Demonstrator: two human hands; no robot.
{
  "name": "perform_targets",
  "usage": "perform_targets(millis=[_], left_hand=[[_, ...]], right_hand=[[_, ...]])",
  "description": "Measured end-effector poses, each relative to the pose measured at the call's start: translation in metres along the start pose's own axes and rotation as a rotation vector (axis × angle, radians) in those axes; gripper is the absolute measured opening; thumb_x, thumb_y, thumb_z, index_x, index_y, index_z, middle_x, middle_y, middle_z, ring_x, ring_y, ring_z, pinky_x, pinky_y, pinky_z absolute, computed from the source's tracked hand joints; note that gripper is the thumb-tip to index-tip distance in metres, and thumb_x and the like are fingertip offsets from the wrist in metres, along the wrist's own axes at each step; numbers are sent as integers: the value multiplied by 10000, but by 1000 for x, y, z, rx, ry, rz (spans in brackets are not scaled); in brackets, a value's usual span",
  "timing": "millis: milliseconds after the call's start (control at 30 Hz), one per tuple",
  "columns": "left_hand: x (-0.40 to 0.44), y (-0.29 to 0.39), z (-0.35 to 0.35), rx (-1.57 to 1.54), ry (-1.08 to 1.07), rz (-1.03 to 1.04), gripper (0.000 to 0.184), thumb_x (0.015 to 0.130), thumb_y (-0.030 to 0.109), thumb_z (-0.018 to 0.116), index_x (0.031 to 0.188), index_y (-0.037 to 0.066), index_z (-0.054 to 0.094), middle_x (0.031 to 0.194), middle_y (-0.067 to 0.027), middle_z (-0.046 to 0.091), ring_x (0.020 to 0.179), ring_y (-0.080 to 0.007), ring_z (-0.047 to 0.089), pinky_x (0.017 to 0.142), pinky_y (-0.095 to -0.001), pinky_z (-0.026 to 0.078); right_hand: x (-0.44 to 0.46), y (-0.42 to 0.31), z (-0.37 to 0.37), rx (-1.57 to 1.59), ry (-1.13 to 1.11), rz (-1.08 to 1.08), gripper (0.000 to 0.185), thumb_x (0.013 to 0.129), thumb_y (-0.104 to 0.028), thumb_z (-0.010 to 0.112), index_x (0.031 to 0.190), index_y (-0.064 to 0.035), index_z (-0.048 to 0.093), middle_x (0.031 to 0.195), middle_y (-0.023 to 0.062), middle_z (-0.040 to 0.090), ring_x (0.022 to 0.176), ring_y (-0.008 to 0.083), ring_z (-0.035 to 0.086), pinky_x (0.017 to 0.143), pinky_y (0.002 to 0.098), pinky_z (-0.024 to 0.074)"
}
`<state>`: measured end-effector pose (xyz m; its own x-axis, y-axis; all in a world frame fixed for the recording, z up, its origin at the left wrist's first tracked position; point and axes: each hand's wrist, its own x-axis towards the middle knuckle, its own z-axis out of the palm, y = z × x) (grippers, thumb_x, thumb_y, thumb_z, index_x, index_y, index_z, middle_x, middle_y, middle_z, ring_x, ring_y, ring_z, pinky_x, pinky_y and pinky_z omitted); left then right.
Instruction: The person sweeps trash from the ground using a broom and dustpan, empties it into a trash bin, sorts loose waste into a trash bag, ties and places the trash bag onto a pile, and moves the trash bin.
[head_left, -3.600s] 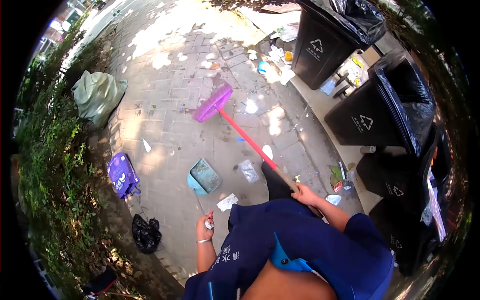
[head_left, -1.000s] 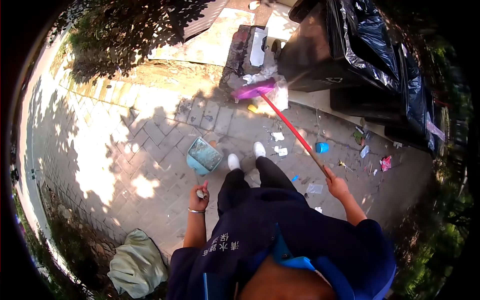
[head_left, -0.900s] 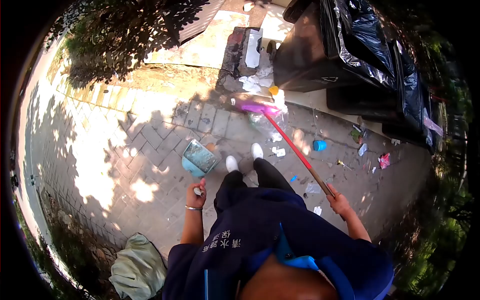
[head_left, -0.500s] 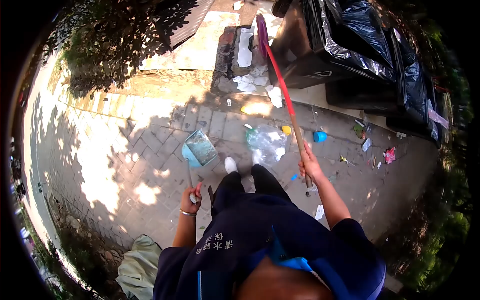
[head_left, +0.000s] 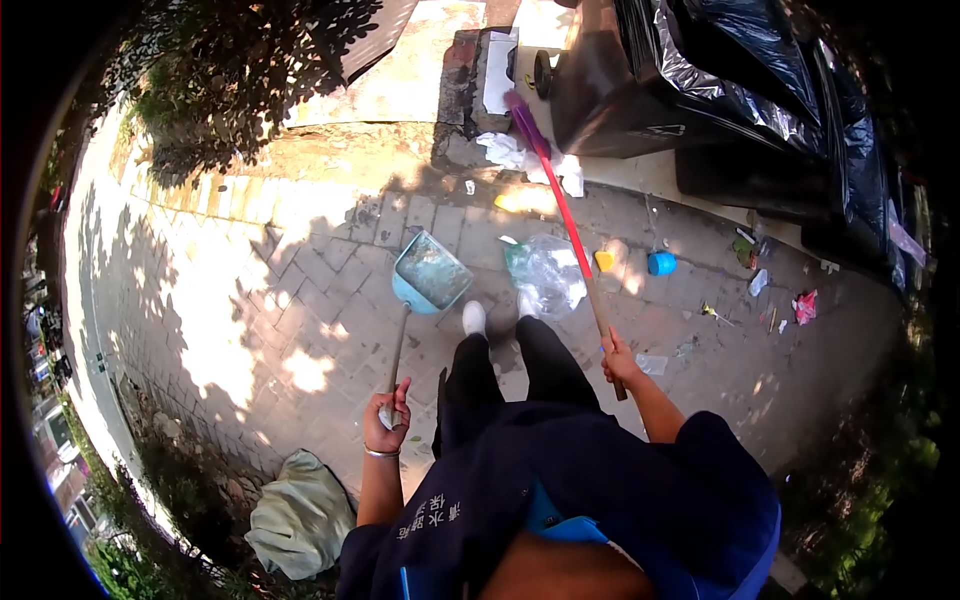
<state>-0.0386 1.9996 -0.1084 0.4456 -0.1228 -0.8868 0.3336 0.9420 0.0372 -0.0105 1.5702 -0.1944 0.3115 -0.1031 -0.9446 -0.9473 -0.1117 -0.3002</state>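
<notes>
Hands are both occupied: the right hand (head_left: 621, 364) grips the broom (head_left: 565, 208) near its handle's end, and the left hand (head_left: 386, 420) holds the dustpan (head_left: 432, 272) by its stick. Broom bristles reach forward beside the bin (head_left: 600, 105); the dustpan sits ahead of the left hand, with no large litter visible inside. Much looks uncollected: paper scraps (head_left: 502, 150), a plastic bag (head_left: 552, 280) and a blue cup (head_left: 661, 263) lie loose on the pavement (head_left: 330, 415).
</notes>
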Motion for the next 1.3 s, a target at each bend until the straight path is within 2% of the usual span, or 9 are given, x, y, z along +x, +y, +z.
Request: perform_targets(millis=[200,300,467,533,633,833,1000,1100,1300], left_hand=[[26,14,-20,105,16,-53,161,673,18,470,810,-66,467,1007,-181,519,661,-157,569,530,-217,468],[27,22,-32,163,18,-25,37,666,-9,482,684,-26,454,1014,-185,512,688,-173,573,513,-227,473],[10,33,-48,205,40,-35,113,671,-16,469,778,-41,445,1027,-191,502,703,-176,577,526,-214,483],[5,39,-62,180,47,-64,168,673,-18,462,835,-47,433,1026,-186,504,693,-178,579,524,-211,481],[0,40,-68,150,49,-60,191,676,-9,460,860,-50,433,1032,-183,503,690,-178,578,524,-207,477],[5,43,-68,76,99,-47,117,656,-24,467,771,-43,463,1044,-176,501,731,-164,563,519,-202,463],[17,47,-73,115,123,-38,104,651,0,470,749,-34,473,1060,-174,497,688,-155,562,517,-200,462],[21,51,-72,172,107,-66,53,652,-2,482,700,-22,477,1074,-178,486,670,-153,546,513,-197,450],[31,52,-55,354,93,-136,43,668,36,478,669,-7,482,1045,-179,504,627,-157,535,517,-193,454]], right_hand=[[-121,67,-35,-543,264,-215,485,799,-253,463,1244,-261,269,566,100,517,459,229,506,435,340,430],[-118,65,-29,-880,391,-360,494,781,-232,463,1236,-253,273,786,209,559,686,380,534,625,455,424],[22,-44,36,-959,364,-535,495,794,-155,371,1256,-246,218,824,233,544,721,388,528,666,449,418],[7,-105,71,-755,83,-174,532,783,-110,353,1265,-269,196,841,231,548,743,376,540,679,442,423],[79,-33,39,-1097,320,-436,573,770,-69,343,1269,-299,179,878,232,543,784,352,549,692,432,428],[-39,-18,-41,-1359,308,-160,604,737,-50,393,1261,-292,213,917,197,544,823,354,530,717,421,424],[-130,21,-59,-1195,256,-341,560,747,-133,449,1249,-274,243,845,186,558,764,336,544,675,415,438],[-159,8,-28,-1323,262,-240,532,775,-187,457,1248,-290,237,771,170,572,727,320,558,623,424,441],[-33,-53,24,-1315,183,-359,464,805,-159,384,1220,-323,256,896,129,557,814,293,550,660,395,442]])
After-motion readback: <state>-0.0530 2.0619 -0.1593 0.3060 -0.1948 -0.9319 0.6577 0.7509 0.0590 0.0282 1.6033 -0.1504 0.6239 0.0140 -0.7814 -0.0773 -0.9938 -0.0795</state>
